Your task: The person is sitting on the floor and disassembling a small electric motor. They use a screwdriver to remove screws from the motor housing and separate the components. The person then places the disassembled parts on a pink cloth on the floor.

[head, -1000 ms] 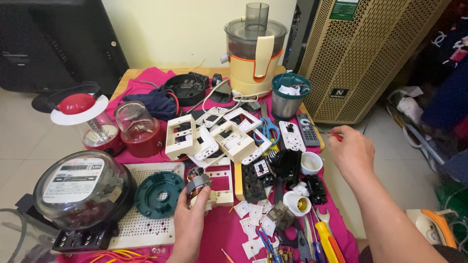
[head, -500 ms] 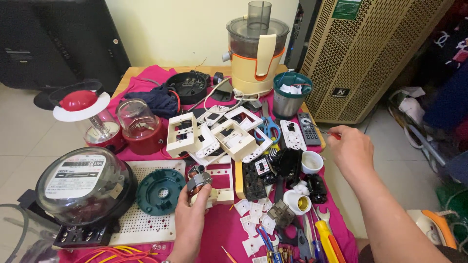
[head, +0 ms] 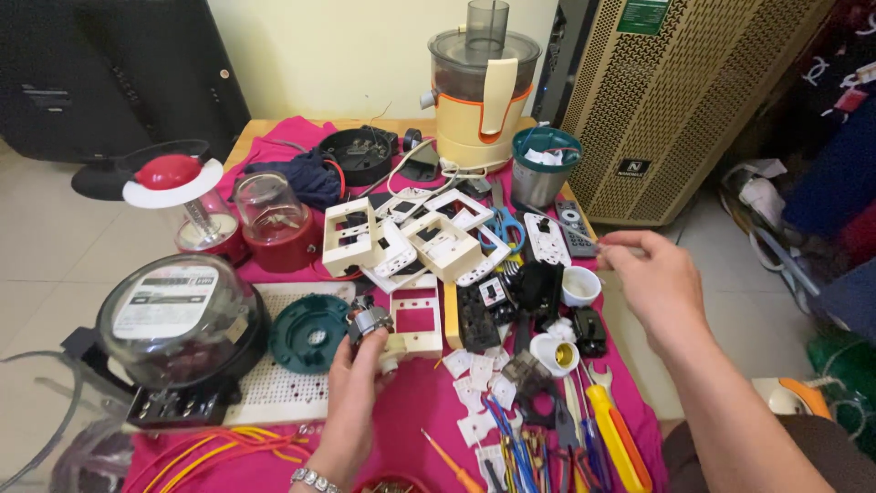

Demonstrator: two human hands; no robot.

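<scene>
My left hand (head: 349,388) holds a small electric motor (head: 369,321) upright over the pink cloth, just right of a dark green round plastic part (head: 308,334). My right hand (head: 650,283) hovers at the table's right edge with thumb and forefinger pinched on a thin wire-like thing (head: 557,222) that runs up toward the grey remote (head: 576,228). A white cup (head: 579,285) sits just left of that hand. Between the hands lie white switch frames (head: 415,239), black socket parts (head: 538,288) and a white lamp holder (head: 557,353).
A glass-domed electric meter (head: 178,315) stands at left on a white perforated board (head: 283,388). Behind are a cream juicer (head: 483,91), a metal can (head: 537,169), a red blender base (head: 274,224) and a red lamp (head: 173,183). Screwdrivers (head: 616,434) and wires lie in front; a perforated beige cabinet (head: 693,100) stands at right.
The view has tipped slightly; my left hand with the motor has hardly moved. My right hand stays near the table's right edge with its fingers pinched.
</scene>
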